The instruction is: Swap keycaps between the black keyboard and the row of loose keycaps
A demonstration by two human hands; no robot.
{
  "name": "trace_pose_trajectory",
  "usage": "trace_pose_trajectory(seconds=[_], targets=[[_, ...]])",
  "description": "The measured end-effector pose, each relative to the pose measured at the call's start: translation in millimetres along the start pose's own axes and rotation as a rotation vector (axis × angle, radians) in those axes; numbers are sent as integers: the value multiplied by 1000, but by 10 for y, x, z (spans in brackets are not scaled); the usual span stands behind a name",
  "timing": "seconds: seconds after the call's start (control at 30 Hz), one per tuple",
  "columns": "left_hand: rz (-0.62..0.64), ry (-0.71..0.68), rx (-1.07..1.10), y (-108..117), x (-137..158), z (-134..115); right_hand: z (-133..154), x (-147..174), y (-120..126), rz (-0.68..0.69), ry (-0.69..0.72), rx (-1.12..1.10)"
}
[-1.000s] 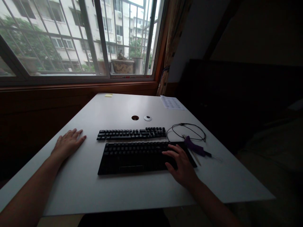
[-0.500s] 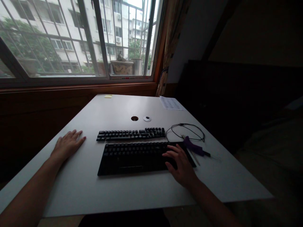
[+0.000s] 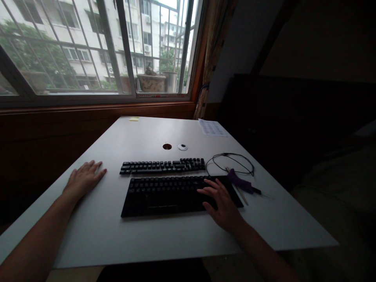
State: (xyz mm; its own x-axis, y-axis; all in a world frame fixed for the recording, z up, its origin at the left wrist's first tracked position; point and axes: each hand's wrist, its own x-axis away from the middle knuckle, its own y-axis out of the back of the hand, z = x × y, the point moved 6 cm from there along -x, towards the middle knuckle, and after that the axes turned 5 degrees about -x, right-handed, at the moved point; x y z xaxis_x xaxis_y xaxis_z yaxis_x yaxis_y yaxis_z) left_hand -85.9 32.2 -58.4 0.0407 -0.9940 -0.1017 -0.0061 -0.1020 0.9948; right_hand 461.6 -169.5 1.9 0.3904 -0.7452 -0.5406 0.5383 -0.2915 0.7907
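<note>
Right hand (image 3: 222,203) resting with fingers spread and lightly curled over the right end of the large black keyboard (image 3: 173,195), fingertips on the keys, gripping nothing. Left hand (image 3: 84,178) lying flat and open, palm down, on the bare white desk (image 3: 96,231), well apart from that keyboard, off to its left. Keyboard lying flat near the middle of the desk, its long side facing the person.

Just beyond it, parallel and close but not touching: a narrow black strip of loose keycaps in rows (image 3: 162,166). Further back, a small round hole in the desk top (image 3: 167,147) with a white round cap (image 3: 182,147) just beside it.

Right of the keyboard's far corner, a thin black cable looped in a ring (image 3: 230,163), and beside it a purple-handled tool (image 3: 241,183) lying slantwise, together with a slim pale stick (image 3: 238,190). At the far edge, a printed white sheet of paper (image 3: 212,127) and a small yellow note (image 3: 134,119). Behind the desk, a barred window (image 3: 88,47).
</note>
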Motion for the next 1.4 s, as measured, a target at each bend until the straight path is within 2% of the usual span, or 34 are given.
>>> trace_pose_trajectory(seconds=[0.07, 0.2, 0.37, 0.5, 0.63, 0.77, 0.93, 1.1, 1.27, 1.4], targets=[[-6, 4, 3, 2, -2, 5, -8, 4, 18, -28, -7, 2], [5, 12, -5, 16, 12, -11, -22, 9, -10, 3, -14, 12], [9, -2, -14, 15, 29, -27, -28, 26, 53, -91, -12, 20], [4, -4, -14, 13, 32, -17, -27, 14, 27, -22, -24, 53], [-4, -4, -10, 32, 29, -25, -38, 13, 50, -80, -20, 44], [7, -1, -19, 38, 23, -30, -51, 20, 19, -33, -18, 47], [7, -8, -27, 46, 29, -43, -50, -47, 137, -129, -73, -2], [0, -7, -37, 27, 26, -36, -160, -448, 118, -118, -122, -22], [12, 0, -40, 6, 22, -36, -411, -1050, -132, -11, -109, 42], [5, 17, -32, 14, 40, -46, -605, -1351, -376, 58, -103, 62]])
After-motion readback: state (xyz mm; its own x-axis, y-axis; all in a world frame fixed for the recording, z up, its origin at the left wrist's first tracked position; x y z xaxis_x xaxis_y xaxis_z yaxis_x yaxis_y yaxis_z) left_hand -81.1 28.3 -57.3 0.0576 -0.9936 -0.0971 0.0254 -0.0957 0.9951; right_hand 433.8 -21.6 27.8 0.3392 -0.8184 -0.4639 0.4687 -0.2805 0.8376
